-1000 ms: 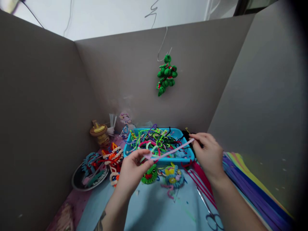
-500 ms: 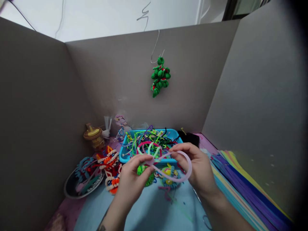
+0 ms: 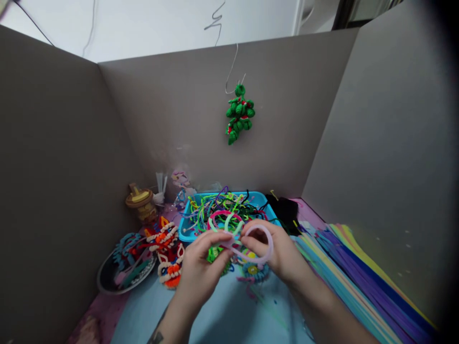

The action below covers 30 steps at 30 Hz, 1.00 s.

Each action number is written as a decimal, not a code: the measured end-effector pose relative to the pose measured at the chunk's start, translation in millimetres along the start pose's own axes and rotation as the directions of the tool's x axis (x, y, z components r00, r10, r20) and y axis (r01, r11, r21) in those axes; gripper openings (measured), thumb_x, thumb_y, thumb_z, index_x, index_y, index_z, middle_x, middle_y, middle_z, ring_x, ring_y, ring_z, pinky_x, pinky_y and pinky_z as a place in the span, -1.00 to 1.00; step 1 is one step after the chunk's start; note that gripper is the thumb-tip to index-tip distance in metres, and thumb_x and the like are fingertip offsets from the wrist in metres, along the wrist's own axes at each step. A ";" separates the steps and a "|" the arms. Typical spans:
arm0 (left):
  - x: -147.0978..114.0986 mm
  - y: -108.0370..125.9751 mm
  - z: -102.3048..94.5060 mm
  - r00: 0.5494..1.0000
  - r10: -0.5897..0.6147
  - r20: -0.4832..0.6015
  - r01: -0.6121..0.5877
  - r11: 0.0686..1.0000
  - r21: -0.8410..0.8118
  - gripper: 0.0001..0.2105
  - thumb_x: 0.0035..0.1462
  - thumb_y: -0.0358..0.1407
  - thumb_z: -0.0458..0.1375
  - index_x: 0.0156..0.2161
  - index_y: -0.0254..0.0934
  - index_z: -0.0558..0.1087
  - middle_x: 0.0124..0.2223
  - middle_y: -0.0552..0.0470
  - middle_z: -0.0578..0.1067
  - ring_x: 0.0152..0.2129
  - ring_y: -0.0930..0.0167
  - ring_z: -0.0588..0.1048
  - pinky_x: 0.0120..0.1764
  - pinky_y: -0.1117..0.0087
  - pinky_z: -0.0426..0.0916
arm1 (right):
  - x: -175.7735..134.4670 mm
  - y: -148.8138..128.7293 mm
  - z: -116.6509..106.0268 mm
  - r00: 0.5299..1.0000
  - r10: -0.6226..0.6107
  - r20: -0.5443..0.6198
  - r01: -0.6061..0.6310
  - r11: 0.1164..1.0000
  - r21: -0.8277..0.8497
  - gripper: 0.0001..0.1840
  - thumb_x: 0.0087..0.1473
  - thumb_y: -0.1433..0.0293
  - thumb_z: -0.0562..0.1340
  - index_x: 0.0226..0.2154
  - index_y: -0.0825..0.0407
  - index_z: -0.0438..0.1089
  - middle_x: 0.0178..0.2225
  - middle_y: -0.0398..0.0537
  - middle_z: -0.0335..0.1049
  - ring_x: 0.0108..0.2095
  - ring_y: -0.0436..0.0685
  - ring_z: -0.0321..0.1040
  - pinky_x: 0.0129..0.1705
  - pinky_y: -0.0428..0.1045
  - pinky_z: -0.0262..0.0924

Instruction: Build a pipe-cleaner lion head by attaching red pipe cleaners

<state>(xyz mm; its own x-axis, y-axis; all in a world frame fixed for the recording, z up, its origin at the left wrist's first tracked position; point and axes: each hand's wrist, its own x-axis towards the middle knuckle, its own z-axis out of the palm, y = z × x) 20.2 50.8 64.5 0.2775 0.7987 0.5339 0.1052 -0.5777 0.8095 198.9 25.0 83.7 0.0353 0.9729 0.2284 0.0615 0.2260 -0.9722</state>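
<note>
A pale lilac pipe cleaner (image 3: 269, 241) is bent into a loop between my two hands. My left hand (image 3: 205, 255) pinches it where its strands meet, with mint-green and pink pipe cleaner loops (image 3: 228, 219) standing up just beyond the fingertips. Thumb and fingers of my right hand (image 3: 274, 246) are closed on the lilac strand near the top of the loop, close to the left fingertips. Below and behind the hands, partly covered, lie a bright green piece (image 3: 214, 254) and a blue-and-yellow piece (image 3: 255, 271) on the light blue mat (image 3: 222, 315).
A blue tray (image 3: 186, 234) of tangled pipe cleaners stands behind my hands. Orange and cream figures (image 3: 170, 270) and a metal bowl (image 3: 103, 282) lie left. Long pipe cleaner bundles (image 3: 373, 277) stretch along the right. A green ornament (image 3: 239, 112) hangs on the grey back panel (image 3: 172, 105).
My right hand has moved left, closer to my left hand. The lilac loop has become smaller and rounder. My left hand has barely shifted.
</note>
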 end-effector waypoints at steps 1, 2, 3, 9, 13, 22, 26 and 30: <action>-0.9 -1.3 3.3 0.999 -0.020 -0.029 0.019 1.000 -0.017 -0.80 0.00 -0.43 0.27 -0.23 -0.15 0.54 -0.21 0.03 0.57 -0.23 0.39 0.52 -0.11 0.41 0.38 | -1.1 -0.2 0.6 0.999 -0.003 0.043 0.004 1.000 -0.012 -0.88 -0.04 0.34 0.28 -0.45 0.06 0.36 -0.51 -0.20 0.28 -0.50 -0.03 0.19 -0.45 -0.12 0.11; -1.7 -2.3 7.1 0.997 -0.049 -0.062 0.046 0.998 -0.039 -0.80 -0.01 -0.43 0.28 -0.23 -0.16 0.55 -0.22 0.02 0.57 -0.24 0.39 0.52 -0.11 0.41 0.38 | -2.1 0.0 1.3 0.997 -0.006 0.071 0.007 1.000 -0.015 -0.90 -0.03 0.36 0.26 -0.43 0.05 0.35 -0.48 -0.18 0.29 -0.47 -0.02 0.21 -0.43 -0.12 0.13; -2.3 -2.7 11.4 0.991 -0.087 -0.100 0.080 0.994 -0.073 -0.80 -0.02 -0.42 0.29 -0.23 -0.17 0.55 -0.22 0.02 0.58 -0.25 0.39 0.52 -0.12 0.41 0.38 | -3.0 0.5 2.0 0.997 -0.007 0.083 0.008 1.000 -0.013 -0.90 -0.02 0.37 0.24 -0.39 0.04 0.34 -0.45 -0.17 0.31 -0.44 0.00 0.24 -0.40 -0.11 0.15; -0.1 4.1 29.4 0.886 -0.431 -0.173 0.319 0.835 -0.448 -0.78 -0.12 -0.40 0.32 -0.27 -0.27 0.52 -0.31 0.00 0.58 -0.37 0.41 0.53 -0.30 0.47 0.40 | -4.1 10.5 4.3 0.994 -0.109 0.015 0.110 0.984 -0.143 -0.59 -0.09 0.54 0.15 -0.12 -0.04 0.20 -0.32 -0.14 0.35 -0.35 0.04 0.27 -0.28 -0.05 0.20; 2.9 6.0 29.0 0.841 -0.510 -0.178 0.341 0.756 -0.558 -0.75 -0.19 -0.41 0.36 -0.30 -0.31 0.51 -0.31 0.00 0.57 -0.35 0.42 0.53 -0.29 0.48 0.39 | -2.6 8.6 4.2 0.954 -0.257 0.153 0.293 0.905 -0.307 -0.68 -0.13 0.63 0.09 -0.32 -0.02 0.34 -0.30 -0.11 0.37 -0.23 0.08 0.30 -0.15 0.00 0.17; 3.7 2.2 28.9 0.816 -0.551 -0.176 0.355 0.717 -0.599 -0.72 -0.22 -0.38 0.38 -0.30 -0.32 0.51 -0.33 0.02 0.56 -0.38 0.46 0.50 -0.31 0.49 0.37 | -0.3 10.1 1.5 0.912 -0.398 0.102 0.404 0.821 -0.404 -0.80 -0.01 0.57 0.18 -0.42 -0.01 0.48 -0.24 -0.02 0.40 -0.17 0.12 0.38 -0.16 0.00 0.27; 3.9 -1.4 27.3 0.808 -0.545 -0.223 0.344 0.744 -0.573 -0.71 -0.20 -0.36 0.37 -0.29 -0.33 0.49 -0.34 0.02 0.55 -0.38 0.44 0.50 -0.31 0.47 0.37 | -5.6 8.6 2.7 0.857 -0.506 0.092 0.493 0.758 -0.426 -0.74 0.02 0.60 0.17 -0.37 -0.04 0.51 -0.28 -0.03 0.41 -0.26 0.07 0.42 -0.26 -0.06 0.33; 5.9 -8.0 22.7 0.797 -0.532 -0.286 0.325 0.777 -0.540 -0.71 -0.19 -0.36 0.36 -0.28 -0.33 0.47 -0.32 0.00 0.55 -0.34 0.40 0.52 -0.27 0.42 0.38 | -20.9 -10.2 12.2 0.764 -0.516 0.388 0.642 0.670 -0.372 -0.68 0.05 0.62 0.12 -0.31 -0.03 0.50 -0.29 -0.03 0.46 -0.28 0.06 0.43 -0.24 -0.07 0.35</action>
<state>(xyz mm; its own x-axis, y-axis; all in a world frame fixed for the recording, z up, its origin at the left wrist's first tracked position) 42.7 56.3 55.7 -0.1079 0.9921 0.0644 -0.3433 -0.0980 0.9341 185.4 2.9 88.2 -0.3921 0.6451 0.6559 0.4350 0.7582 -0.4857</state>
